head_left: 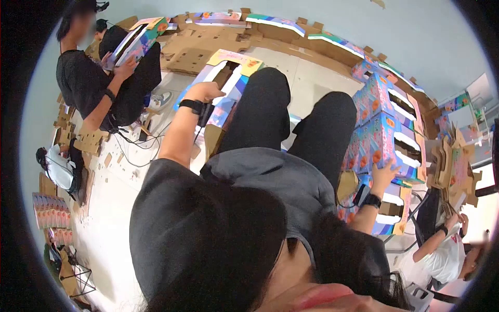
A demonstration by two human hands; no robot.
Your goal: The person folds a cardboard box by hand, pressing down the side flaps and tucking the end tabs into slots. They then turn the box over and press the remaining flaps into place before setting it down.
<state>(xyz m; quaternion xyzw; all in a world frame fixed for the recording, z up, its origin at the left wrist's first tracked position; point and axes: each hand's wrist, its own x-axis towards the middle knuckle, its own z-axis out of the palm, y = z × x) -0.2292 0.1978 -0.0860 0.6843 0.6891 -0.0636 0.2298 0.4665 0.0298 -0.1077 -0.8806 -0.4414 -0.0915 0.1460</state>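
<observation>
At the far side of my left knee stands a printed cardboard box (240, 78) with a long opening and white edges on top. My left hand (204, 92) is closed at its near white edge, fingertips curled over and partly hidden. To my right, similar colourful boxes (375, 138) are stacked on their sides, their openings facing right. My right hand (383, 172) rests against the lower front corner of a box in this stack, its fingers spread apart. Both wrists wear dark bands.
A co-worker (86, 73) at the left holds another printed box (139, 41). Another person (442, 249) sits at the right by cardboard pieces (452, 171). Flattened cardboard (202, 47) lies along the wall. Cables (136, 156) and scraps are on the floor; more boxes (52, 210) stand far left.
</observation>
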